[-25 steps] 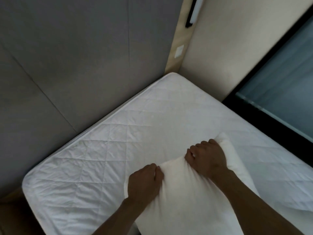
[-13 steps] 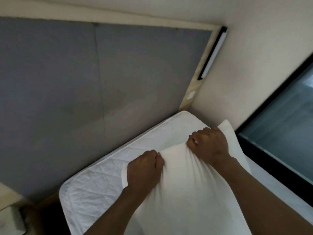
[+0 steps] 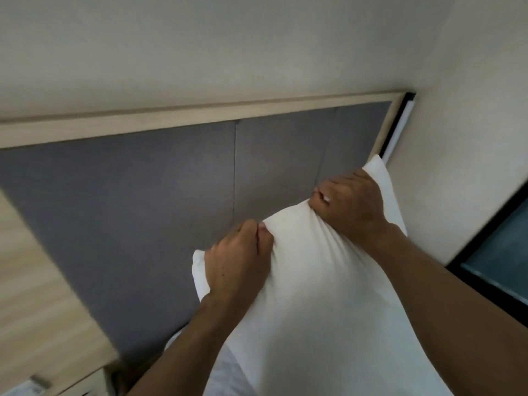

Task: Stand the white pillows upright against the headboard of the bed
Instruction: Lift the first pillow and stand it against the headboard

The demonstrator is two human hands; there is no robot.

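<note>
A white pillow [image 3: 308, 295] hangs in the air in front of me, held by its top edge. My left hand [image 3: 237, 261] is clenched on the edge near the pillow's left corner. My right hand [image 3: 351, 204] grips the same edge near the right corner, and the fabric bunches between the two fists. Behind the pillow stands the grey padded headboard [image 3: 143, 201] with a light wooden frame. Only a small strip of the white mattress [image 3: 228, 375] shows below the pillow; the pillow's lower part is cut off by the picture's edge.
A light wooden bedside unit [image 3: 37, 310] stands at the left. A black-and-white wall lamp [image 3: 400, 124] runs down the headboard's right side. A cream wall [image 3: 457, 110] meets a dark-framed window [image 3: 503, 252] at the right.
Both hands have lifted the pillow off the mattress and up in front of the headboard. My view has tilted upward, so the mattress has nearly dropped out of sight.
</note>
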